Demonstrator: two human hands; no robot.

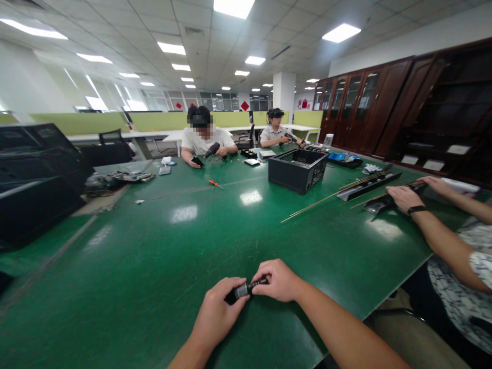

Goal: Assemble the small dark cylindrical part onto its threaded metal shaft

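Note:
Low in the head view, both of my hands meet over the near part of the green table (165, 246). Between them is a short black cylindrical object with a grey band (242, 291); its exact kind is not clear. My left hand (220, 307) wraps around its thicker left end, and the palm hides part of it. My right hand (277, 281) pinches the narrower, ridged right end between thumb and fingers. The object lies nearly level, just above or on the tabletop; which of these I cannot tell.
A black open computer case (286, 174) stands toward the back right. Thin long rods (311, 205) lie beside it. A red screwdriver (213, 182) rests mid-table. Another person's hands (405, 199) work at right; two people with power drills (211, 149) sit opposite. Black cases (34, 189) stand left.

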